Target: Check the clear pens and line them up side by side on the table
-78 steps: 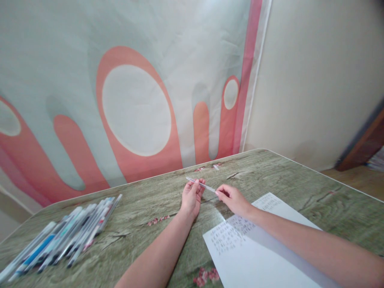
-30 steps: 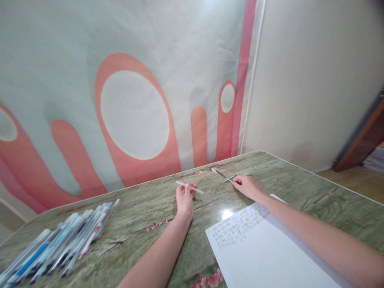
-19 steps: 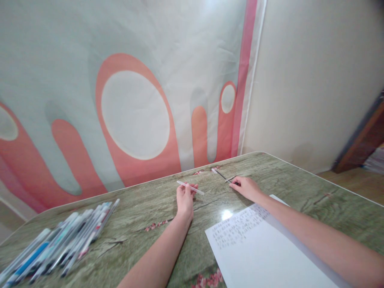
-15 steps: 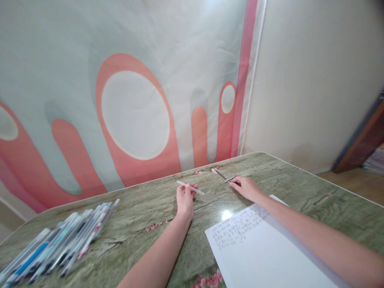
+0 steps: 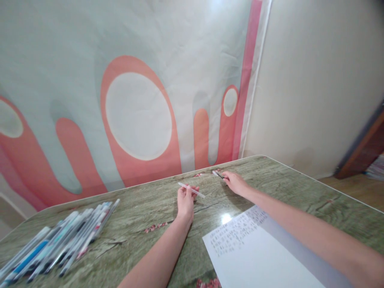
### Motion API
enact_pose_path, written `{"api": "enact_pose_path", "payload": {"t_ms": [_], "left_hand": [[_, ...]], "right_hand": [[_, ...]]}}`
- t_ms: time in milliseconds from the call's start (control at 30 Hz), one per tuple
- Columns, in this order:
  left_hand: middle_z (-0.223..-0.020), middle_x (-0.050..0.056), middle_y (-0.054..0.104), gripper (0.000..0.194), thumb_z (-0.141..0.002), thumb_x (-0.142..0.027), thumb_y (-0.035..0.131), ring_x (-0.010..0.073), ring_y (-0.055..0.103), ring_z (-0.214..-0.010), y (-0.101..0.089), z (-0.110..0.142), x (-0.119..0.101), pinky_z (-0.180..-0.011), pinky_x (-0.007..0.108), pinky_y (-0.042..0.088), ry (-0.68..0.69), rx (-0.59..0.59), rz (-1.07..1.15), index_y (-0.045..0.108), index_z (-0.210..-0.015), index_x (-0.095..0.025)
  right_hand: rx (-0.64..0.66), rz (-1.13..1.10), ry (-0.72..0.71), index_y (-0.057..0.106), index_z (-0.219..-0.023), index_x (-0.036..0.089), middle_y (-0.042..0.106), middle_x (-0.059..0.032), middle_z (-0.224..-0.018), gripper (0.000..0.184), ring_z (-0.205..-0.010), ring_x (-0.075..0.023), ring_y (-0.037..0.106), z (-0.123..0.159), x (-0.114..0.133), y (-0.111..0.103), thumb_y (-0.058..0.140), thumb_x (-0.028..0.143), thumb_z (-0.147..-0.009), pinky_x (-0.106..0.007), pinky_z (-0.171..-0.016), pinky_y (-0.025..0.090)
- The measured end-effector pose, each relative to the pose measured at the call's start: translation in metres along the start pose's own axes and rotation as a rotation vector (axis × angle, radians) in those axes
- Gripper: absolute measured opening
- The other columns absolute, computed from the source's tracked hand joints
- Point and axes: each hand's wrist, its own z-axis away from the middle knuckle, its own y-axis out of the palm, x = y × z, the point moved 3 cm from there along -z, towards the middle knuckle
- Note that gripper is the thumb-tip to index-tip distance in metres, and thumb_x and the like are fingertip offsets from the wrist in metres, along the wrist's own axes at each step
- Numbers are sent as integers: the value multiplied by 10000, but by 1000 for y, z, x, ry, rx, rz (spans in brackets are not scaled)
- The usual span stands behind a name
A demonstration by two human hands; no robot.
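Note:
My left hand is closed around a slim whitish, see-through pen barrel, held slanting between thumb and fingers just above the table. Farther off to the right, my right hand has its fingertips pinched on a thin dark pen-like stick. A small pale piece shows at the stick's far end, near the table's back edge; the fingers cover its near end. Below my right forearm lies a white sheet of paper with rows of small handwriting along its top part.
Several pens and markers lie side by side on the left of the wood-patterned table. Behind the back edge hangs a grey and coral printed curtain. A plain wall stands at the right.
My right hand has moved away and slightly left, along the dark stick toward its pale end, so less of the stick shows. My left hand keeps its hold on the pen barrel.

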Motion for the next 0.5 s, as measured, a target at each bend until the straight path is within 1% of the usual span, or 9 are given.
{"api": "enact_pose_path", "payload": {"t_ms": [100, 233, 367, 500], "left_hand": [[-771, 27, 596, 173, -790, -227, 502, 137, 627, -740, 0, 0, 0, -760, 318, 476, -1, 4, 2, 429, -934, -168], [-777, 28, 591, 153, -802, -226, 483, 140, 628, -765, 0, 0, 0, -788, 325, 467, 0, 18, -2, 423, -930, -167], [-779, 31, 585, 151, -810, -222, 470, 143, 629, -758, 0, 0, 1, -786, 330, 469, 1, 13, -25, 417, -936, -158], [-787, 32, 582, 169, -812, -225, 465, 140, 628, -754, 0, 0, 0, -792, 337, 470, 8, 21, -31, 410, -956, -155]], "right_hand": [[-3, 47, -32, 597, -952, 234, 644, -38, -909, 186, -839, -182, 573, -12, 12, 6, 496, 219, -795, -265, -721, 387], [-10, 108, -59, 624, -882, 231, 625, -51, -919, 139, -869, -189, 552, -23, 19, 11, 524, 228, -785, -261, -728, 371], [-7, 149, -61, 642, -872, 230, 610, -47, -913, 135, -890, -177, 536, -25, 17, 13, 550, 241, -774, -245, -760, 357], [-7, 168, -29, 641, -902, 236, 604, -35, -898, 164, -867, -164, 540, -25, 12, 13, 568, 287, -765, -232, -726, 363]]}}
